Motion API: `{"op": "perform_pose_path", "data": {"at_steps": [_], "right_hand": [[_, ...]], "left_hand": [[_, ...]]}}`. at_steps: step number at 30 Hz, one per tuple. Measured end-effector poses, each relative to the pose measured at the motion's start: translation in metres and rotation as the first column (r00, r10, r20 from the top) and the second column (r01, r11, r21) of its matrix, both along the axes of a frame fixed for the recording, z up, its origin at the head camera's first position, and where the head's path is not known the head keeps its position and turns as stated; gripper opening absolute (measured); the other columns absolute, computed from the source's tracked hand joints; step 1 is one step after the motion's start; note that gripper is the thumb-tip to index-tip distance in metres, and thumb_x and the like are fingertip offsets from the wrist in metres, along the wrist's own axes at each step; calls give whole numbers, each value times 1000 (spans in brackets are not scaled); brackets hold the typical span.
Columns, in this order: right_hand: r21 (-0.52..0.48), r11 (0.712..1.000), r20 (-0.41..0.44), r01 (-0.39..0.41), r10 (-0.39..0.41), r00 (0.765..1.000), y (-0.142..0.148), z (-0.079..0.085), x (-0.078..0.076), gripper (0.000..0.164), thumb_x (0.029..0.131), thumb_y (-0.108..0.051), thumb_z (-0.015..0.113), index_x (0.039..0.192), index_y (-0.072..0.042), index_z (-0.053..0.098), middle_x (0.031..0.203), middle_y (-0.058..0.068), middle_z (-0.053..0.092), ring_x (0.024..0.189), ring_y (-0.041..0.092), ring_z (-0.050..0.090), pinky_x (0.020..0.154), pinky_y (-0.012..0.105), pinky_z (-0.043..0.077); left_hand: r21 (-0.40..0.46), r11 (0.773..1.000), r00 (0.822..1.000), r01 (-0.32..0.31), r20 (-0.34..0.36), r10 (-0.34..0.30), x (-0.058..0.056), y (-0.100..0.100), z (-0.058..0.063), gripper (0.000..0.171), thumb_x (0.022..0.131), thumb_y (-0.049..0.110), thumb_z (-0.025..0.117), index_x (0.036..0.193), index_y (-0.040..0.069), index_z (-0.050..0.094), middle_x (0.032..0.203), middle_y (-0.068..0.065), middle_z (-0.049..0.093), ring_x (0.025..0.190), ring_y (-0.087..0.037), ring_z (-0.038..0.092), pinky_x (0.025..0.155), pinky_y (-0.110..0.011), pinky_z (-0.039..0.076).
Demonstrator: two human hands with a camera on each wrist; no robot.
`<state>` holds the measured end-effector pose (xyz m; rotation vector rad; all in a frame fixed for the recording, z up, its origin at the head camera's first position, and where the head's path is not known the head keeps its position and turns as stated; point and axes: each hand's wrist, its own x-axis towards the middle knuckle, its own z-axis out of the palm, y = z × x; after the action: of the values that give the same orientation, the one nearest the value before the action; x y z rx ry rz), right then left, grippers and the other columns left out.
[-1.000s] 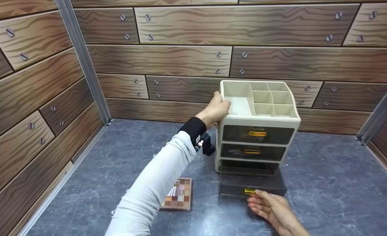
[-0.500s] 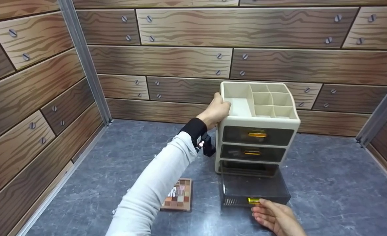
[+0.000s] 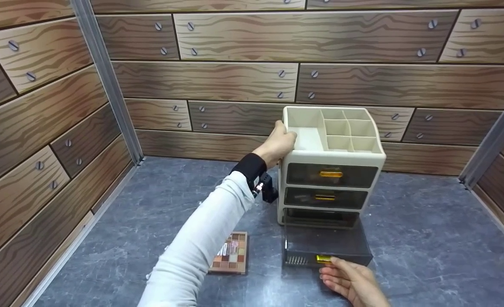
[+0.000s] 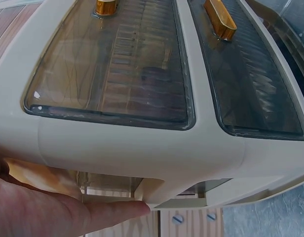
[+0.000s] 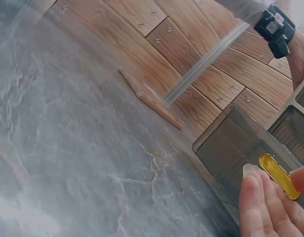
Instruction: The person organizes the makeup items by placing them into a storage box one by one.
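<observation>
A cream drawer organizer with dark translucent drawers stands right of centre in the head view. My left hand grips the upper left rim, thumb over the edge; in the left wrist view a finger lies along its side. The bottom drawer is pulled well out toward me. At its front my right hand pinches the yellow handle between thumb and fingers. The right wrist view shows that handle close up, thumb at one edge and fingers at the other. The two upper drawers are closed.
A makeup palette with several coloured squares lies on the grey marbled table, partly behind the left sleeve. Open compartments divide the organizer's top. Wood-patterned walls enclose the back and sides.
The bottom drawer has slid farther out toward me with my right hand on its handle, mostly in the first half second. My left hand keeps its grip on the organizer's side.
</observation>
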<state>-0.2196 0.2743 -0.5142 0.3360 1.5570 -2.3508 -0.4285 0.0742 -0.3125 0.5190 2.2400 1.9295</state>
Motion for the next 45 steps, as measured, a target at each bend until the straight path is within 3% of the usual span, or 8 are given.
{"op": "perform_pose_path", "data": {"at_steps": [10,13,16,22,29,33,38,45], "right_hand": [[3,1000,-15,-21,21,1000,4,-4,-3,20,108,-16,57,104,-4,72,90,8,78,86,19,78,86,31,63],[3,1000,-13,-28,28,1000,5,-5,-3,20,108,-16,57,104,-4,72,90,8,78,86,19,78,86,31,63],[4,1000,-11,-31,31,999,6,-4,-3,20,108,-17,57,104,-4,72,90,8,78,87,19,78,86,30,63],[7,1000,-31,-30,30,999,4,-5,-2,19,108,-16,57,105,-4,71,91,7,78,87,19,78,86,30,63],[-11,999,-19,-34,34,999,2,-7,1,23,108,-16,56,101,-3,73,89,8,78,86,18,78,85,30,63],[-8,1000,-26,-26,26,999,2,-7,1,22,108,-16,57,103,-3,73,89,8,78,86,19,78,85,30,63],[8,1000,-27,-14,14,1000,1,-5,1,20,108,-17,58,104,-3,72,90,8,78,86,19,78,85,30,63],[24,1000,-10,12,-11,1000,-1,-2,-1,20,108,-18,59,106,-2,71,89,7,78,84,18,78,83,30,64]], "left_hand": [[26,999,998,25,57,-26,-5,-4,-3,51,106,7,41,154,-2,24,156,-21,33,135,-30,42,114,-44,43],[15,999,994,37,106,-39,-3,-10,-5,60,106,13,49,158,3,22,154,-19,37,127,-30,52,100,-45,51],[17,999,986,52,159,-54,0,-18,-8,73,105,28,57,163,9,17,153,-18,41,123,-32,58,90,-47,52],[92,990,965,105,233,-124,11,-38,-19,82,106,45,55,167,15,9,166,-16,29,148,-34,37,112,-65,41],[116,988,948,106,287,-136,24,-55,-40,77,105,51,55,163,12,22,168,-20,26,155,-47,22,118,-72,29],[91,989,944,116,300,-138,32,-63,-48,79,105,51,56,163,10,23,169,-23,21,155,-50,19,119,-72,29],[34,987,941,154,300,-157,42,-76,-53,80,103,40,63,164,9,21,167,-20,28,155,-46,23,120,-68,31],[-162,970,937,182,328,-121,51,-96,-57,89,98,37,73,165,12,21,167,-21,30,154,-44,28,118,-66,36]]}}
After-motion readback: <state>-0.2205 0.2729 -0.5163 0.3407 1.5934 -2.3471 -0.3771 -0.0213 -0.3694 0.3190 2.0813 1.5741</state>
